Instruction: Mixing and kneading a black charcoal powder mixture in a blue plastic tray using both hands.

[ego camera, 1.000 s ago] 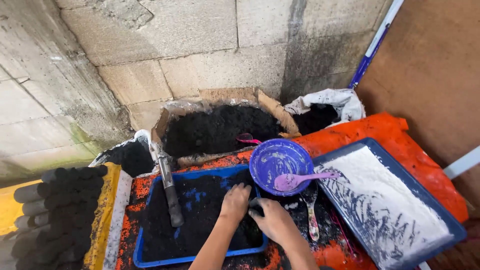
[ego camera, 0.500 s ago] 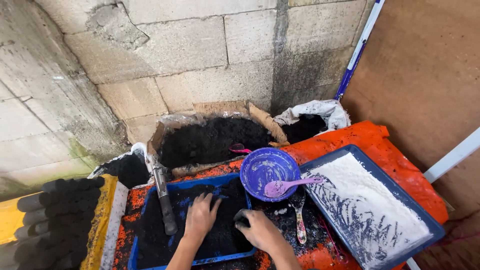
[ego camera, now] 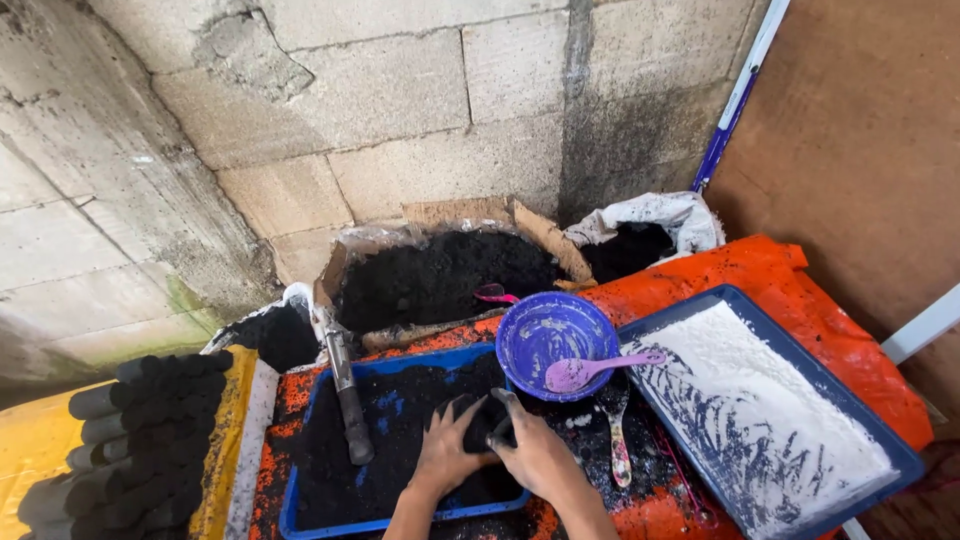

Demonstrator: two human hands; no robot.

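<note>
A: Since prev frame both hands had come together over a lump of black charcoal mix [ego camera: 487, 425] in the blue plastic tray [ego camera: 400, 520].

B: Grip?

A: Left hand [ego camera: 447, 450] & right hand [ego camera: 537, 455] cupped tight round the lump, pressing it. Lump sat at tray's right end, just below the purple plastic bowl [ego camera: 553, 332] w/ pink spoon [ego camera: 595, 368]. Metal tube tool [ego camera: 347, 395] lay at left.

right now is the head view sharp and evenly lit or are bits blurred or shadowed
Head view: mostly sharp, soft daylight, no glare; the wall corner is dark-stained, the black powder tray hides detail around the left hand and right hand; edges bow from the wide lens.
</note>
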